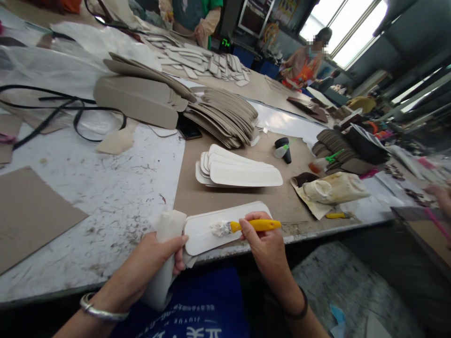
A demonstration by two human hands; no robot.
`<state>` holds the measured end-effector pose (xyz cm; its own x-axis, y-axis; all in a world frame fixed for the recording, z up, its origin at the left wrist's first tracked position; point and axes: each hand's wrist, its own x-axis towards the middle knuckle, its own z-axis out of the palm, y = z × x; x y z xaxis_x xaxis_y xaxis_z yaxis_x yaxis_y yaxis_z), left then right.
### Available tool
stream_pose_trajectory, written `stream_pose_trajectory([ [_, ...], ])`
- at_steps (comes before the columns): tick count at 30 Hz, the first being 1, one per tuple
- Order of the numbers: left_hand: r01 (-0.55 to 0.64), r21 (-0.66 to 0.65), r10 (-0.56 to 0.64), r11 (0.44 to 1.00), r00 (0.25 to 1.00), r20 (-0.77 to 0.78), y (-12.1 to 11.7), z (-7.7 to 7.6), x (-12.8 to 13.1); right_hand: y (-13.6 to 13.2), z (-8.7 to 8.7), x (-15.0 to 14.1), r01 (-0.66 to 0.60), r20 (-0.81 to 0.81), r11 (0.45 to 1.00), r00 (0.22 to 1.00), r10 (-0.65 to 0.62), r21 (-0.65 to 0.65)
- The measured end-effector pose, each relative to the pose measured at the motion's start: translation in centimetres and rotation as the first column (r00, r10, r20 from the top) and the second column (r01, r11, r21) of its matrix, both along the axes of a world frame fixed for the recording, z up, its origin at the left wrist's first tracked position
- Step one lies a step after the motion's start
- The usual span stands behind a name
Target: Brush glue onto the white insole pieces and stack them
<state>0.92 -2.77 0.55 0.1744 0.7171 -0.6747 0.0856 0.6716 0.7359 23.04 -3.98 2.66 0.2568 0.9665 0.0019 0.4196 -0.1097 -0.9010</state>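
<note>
Yellow-handled brush (259, 226) sits pinched between the thumb and fingers of the right hand (266, 241), its bristles on the white panel (211, 234), to the left of that hand. The left hand (157, 256) is closed round a rolled white sheet (165, 263), thumb tip at the panel's left end. Counted: one brush held, one spare brush (339, 215) near the table (134, 188) edge, two green-tipped bottles (281, 151), one fanned white stack (243, 172) beyond the panel, its layers too overlapped to count.

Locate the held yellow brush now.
The yellow brush is low centre in the head view, in the right hand, its bristles on the white panel by the left hand.
</note>
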Motion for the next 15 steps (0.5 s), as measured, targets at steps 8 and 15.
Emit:
stream_pose_trajectory([
  [8, 0.073, -0.02, -0.073, 0.997, 0.997, -0.023, 0.1, -0.6, -0.5, -0.7, 0.4, 5.7, 0.143, 0.436, 0.969, 0.873, -0.219, 0.199],
  [15, -0.032, -0.052, 0.031, 0.998, 0.999, -0.026, -0.3, -1.2, 0.0, -1.7, 0.2, 5.4, -0.072, 0.629, 0.917, 0.748, -0.21, 0.392],
])
